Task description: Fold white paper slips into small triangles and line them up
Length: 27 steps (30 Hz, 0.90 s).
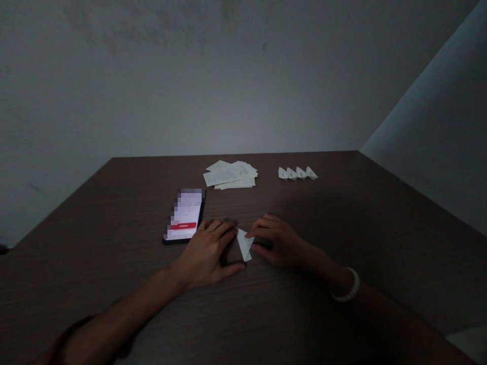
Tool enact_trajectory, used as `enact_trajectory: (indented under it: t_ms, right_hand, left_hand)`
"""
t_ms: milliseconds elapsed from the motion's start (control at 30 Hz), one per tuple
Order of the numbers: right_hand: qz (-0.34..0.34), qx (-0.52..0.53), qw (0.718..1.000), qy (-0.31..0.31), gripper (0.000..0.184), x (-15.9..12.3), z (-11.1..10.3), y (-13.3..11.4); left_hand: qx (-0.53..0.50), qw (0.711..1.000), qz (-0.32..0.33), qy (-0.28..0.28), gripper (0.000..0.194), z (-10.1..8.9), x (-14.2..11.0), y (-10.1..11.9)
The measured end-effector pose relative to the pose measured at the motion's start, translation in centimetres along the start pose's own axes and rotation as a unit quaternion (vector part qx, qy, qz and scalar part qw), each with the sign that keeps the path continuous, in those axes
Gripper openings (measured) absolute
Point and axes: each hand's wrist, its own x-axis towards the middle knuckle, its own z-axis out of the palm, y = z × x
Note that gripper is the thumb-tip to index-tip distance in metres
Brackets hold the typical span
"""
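Where the counter (pixel 125 203) spreads toward our left, we see dark, streaked wood grain with a dull finish. On it lies a phone (pixel 186 215), a smooth, glossy slab with a lit screen, partly blurred out. Our left hand (pixel 209 248) is just beside it, palm down, thumb spread well away from its fingers; the fingertips reach the slip's top corner while the thumb lies by its lower end.

Farther back, a stack (pixel 231 176) of thin printed sheets lies loosely fanned, edges uneven. Nearer us, between our hands, sits the slip (pixel 244 244), matt white paper creased into a narrow, pointed shape with slanting layers. We would do well to pin it flat with the left fingertips, line up the edges before pressing, and run one firm stroke along each crease, since paper this small is likely to skew.

Our right hand (pixel 279 241) curls in from the other side, forefinger on the slip's right part and thumb close under it; whether they clamp it, we cannot tell. Behind stands a row (pixel 298 173) of four pointed white paper pieces, touching or overlapping. Nearer us, a pale, beaded-looking bracelet (pixel 352 290) rings our right wrist.
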Motion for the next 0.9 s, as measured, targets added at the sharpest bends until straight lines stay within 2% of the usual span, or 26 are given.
enact_trajectory:
  t_ms: [267, 433, 567, 700, 833, 900]
  right_hand:
    - [-0.004, -0.006, 1.0, -0.002, 0.02, 0.0, 0.07, -0.16]
    - [-0.031, -0.031, 0.999, 0.007, 0.023, -0.03, -0.07, -0.01]
    - [-0.075, -0.068, 0.995, 0.025, 0.014, -0.1, 0.19, 0.17]
    - [-0.097, -0.077, 0.991, 0.046, 0.008, -0.02, 0.46, 0.0]
    - [-0.105, -0.072, 0.99, 0.053, 0.007, 0.1, 0.5, -0.16]
    - [-0.102, -0.073, 0.991, 0.055, 0.007, 0.09, 0.51, -0.16]
  left_hand:
    - [-0.012, 1.0, -0.008, 0.001, 0.058, -0.05, 0.14, -0.05]
    - [-0.038, 0.999, -0.007, -0.006, 0.055, -0.15, 0.01, -0.24]
    - [-0.047, 0.999, 0.014, -0.018, 0.054, -0.19, -0.05, -0.37]
    - [-0.062, 0.996, 0.055, 0.021, 0.055, 0.05, -0.21, -0.55]
    - [-0.085, 0.99, 0.099, 0.049, 0.022, 0.29, -0.3, -0.55]
    - [-0.089, 0.989, 0.108, 0.055, 0.015, 0.31, -0.28, -0.51]
